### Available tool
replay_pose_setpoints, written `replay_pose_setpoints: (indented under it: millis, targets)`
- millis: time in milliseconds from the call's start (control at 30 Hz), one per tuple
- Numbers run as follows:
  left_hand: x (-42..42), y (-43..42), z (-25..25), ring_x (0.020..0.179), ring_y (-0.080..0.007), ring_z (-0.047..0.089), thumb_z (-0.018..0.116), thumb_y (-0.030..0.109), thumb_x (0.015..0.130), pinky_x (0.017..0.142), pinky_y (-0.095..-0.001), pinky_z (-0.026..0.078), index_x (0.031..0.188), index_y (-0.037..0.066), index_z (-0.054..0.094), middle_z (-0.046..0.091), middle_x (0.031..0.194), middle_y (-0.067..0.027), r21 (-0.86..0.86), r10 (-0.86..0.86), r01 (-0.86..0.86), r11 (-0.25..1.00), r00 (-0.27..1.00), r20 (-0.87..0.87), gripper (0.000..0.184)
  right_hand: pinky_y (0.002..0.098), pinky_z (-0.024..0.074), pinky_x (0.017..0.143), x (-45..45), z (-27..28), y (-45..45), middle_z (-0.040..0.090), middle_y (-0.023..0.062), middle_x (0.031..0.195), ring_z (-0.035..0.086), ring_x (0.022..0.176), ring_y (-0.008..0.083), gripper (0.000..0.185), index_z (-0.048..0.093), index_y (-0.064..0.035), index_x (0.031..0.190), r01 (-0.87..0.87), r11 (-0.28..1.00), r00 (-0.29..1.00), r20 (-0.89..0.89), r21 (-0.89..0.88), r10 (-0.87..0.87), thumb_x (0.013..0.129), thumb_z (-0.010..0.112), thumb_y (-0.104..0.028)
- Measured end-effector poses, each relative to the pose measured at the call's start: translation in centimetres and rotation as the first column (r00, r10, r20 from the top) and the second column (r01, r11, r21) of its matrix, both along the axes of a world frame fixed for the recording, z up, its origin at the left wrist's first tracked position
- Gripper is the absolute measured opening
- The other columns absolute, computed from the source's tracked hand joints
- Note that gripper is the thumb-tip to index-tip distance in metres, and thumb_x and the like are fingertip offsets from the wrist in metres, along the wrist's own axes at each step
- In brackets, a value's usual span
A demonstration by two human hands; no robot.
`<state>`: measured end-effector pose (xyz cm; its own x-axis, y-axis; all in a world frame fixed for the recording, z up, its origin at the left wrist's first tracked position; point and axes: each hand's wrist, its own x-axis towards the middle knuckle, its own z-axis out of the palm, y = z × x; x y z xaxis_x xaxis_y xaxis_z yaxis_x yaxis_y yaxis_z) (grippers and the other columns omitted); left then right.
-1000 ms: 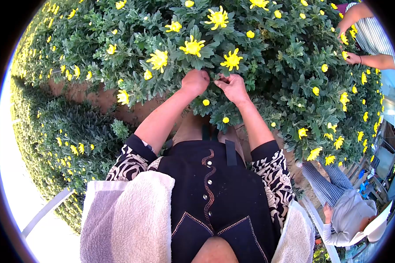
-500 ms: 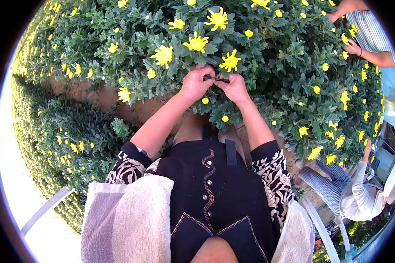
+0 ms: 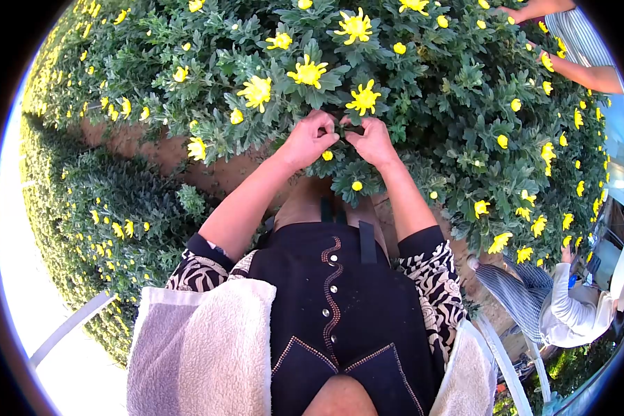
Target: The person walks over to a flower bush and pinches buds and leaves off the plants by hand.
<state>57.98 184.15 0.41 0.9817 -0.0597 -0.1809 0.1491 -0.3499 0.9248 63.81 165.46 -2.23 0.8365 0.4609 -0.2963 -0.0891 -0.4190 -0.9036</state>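
Note:
My left hand (image 3: 310, 141) is closed in a pinch at the front of a leafy chrysanthemum plant (image 3: 412, 111). Close beside it, my right hand (image 3: 373, 143) pinches too, with a small gap between the two sets of fingertips. A bit of dark green shows at the fingertips, too small to name. Just above the right hand is an open yellow chrysanthemum flower (image 3: 363, 98). A yellow bud (image 3: 327, 155) sits below the left fingertips, and another bud (image 3: 356, 186) is lower down. Leaves partly hide the fingers.
Brown soil (image 3: 142, 149) runs between the plant rows at left. A co-worker's arm (image 3: 582, 73) reaches into the plants at upper right. Another person in a light top (image 3: 568, 312) bends at lower right. A pale towel (image 3: 201, 347) hangs over my shoulder.
My hands have drawn slightly apart, from fingertips meeting to a small gap. The person at lower right has lowered an arm towards the flowers; the upper-right co-worker's hands have shifted.

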Motion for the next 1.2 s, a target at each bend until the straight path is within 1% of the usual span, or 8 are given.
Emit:
replay_pose_setpoints:
  millis: [167,400,500,633,700,867,1067,1200]
  targets:
    - [-2.8,3.7,4.9,0.068,-0.0063,0.056,0.069,0.009,0.087,0.063,-0.0242,0.048,0.086,0.000,0.058,0.060,0.073,-0.0009,-0.154,0.518,-0.523,0.838,0.852,-0.073,0.015,0.0320,0.0472,0.094,0.5,3.2,2.8,0.069,0.0082,0.108,0.063,0.100,0.0164,0.033,0.065,-0.0006,0.113,-0.072,0.968,0.993,-0.075,0.239,0.092,0.086,0.071,-0.019]
    - [1.8,7.3,8.6,0.105,-0.0259,0.060,0.083,0.026,0.068,0.089,-0.0393,0.049,0.134,0.005,0.043,0.059,0.120,-0.0132,0.395,0.463,-0.528,0.751,0.849,0.255,0.080,0.0393,0.0531,0.078,3.3,5.5,10.1,0.070,0.0136,0.089,0.068,0.086,0.0317,0.040,0.067,-0.0062,0.106,-0.152,0.930,0.975,0.106,-0.336,0.197,0.081,0.072,-0.038]
    - [4.4,9.2,5.8,0.080,-0.0168,0.060,0.081,0.021,0.075,0.077,-0.0316,0.049,0.111,0.006,0.061,0.066,0.090,-0.0054,0.207,0.416,-0.433,0.877,0.901,0.120,0.044,0.0433,0.0524,0.079,4.0,-0.4,12.7,0.070,0.0161,0.086,0.068,0.088,0.0338,0.043,0.068,-0.0045,0.102,0.069,0.939,0.942,0.333,-0.337,0.050,0.080,0.072,-0.041]
    - [4.9,12.0,5.7,0.073,-0.0033,0.053,0.074,0.009,0.085,0.066,-0.0220,0.047,0.100,0.007,0.064,0.060,0.082,0.0050,-0.114,0.445,-0.444,0.889,0.895,-0.020,0.018,0.0434,0.0516,0.074,6.0,-1.5,12.9,0.070,0.0173,0.082,0.067,0.080,0.0368,0.031,0.070,-0.0019,0.081,0.194,0.978,0.935,-0.286,-0.082,-0.209,0.084,0.067,-0.033]
    - [4.3,13.3,5.2,0.069,-0.0021,0.051,0.073,0.009,0.085,0.060,-0.0208,0.045,0.097,0.008,0.064,0.059,0.079,0.0059,0.013,0.447,-0.447,0.894,0.894,-0.009,0.015,0.0424,0.0516,0.071,6.5,-3.6,12.6,0.071,0.0143,0.087,0.067,0.082,0.0353,0.029,0.069,-0.0028,0.083,0.218,0.962,0.968,-0.087,-0.166,-0.234,0.084,0.066,-0.032]
    - [3.0,15.0,4.5,0.072,-0.0028,0.049,0.072,0.004,0.085,0.065,-0.0218,0.043,0.094,0.007,0.063,0.058,0.081,0.0070,-0.178,0.499,-0.518,0.836,0.855,-0.143,0.013,0.0403,0.0560,0.081,6.2,-0.4,12.8,0.072,0.0127,0.098,0.069,0.096,0.0315,0.020,0.074,-0.0096,0.094,0.024,0.627,0.962,0.188,-0.779,0.197,0.088,0.056,-0.016]
    - [2.2,16.7,4.9,0.074,-0.0029,0.048,0.073,0.003,0.083,0.069,-0.0213,0.043,0.092,0.007,0.062,0.057,0.082,0.0073,-0.230,0.525,-0.549,0.803,0.836,-0.160,0.015,0.0415,0.0559,0.076,6.6,-4.4,10.9,0.072,0.0108,0.103,0.069,0.097,0.0287,0.022,0.072,-0.0125,0.101,-0.071,0.537,0.956,0.095,-0.840,0.276,0.090,0.054,-0.020]
    - [2.3,18.1,4.6,0.075,-0.0031,0.048,0.073,0.004,0.083,0.070,-0.0217,0.043,0.093,0.007,0.061,0.056,0.083,0.0071,-0.164,0.491,-0.521,0.838,0.850,-0.189,0.016,0.0408,0.0549,0.076,5.7,0.8,13.6,0.072,0.0093,0.097,0.068,0.093,0.0306,0.024,0.071,-0.0163,0.104,-0.149,0.710,0.874,0.244,-0.688,0.420,0.086,0.057,-0.024]
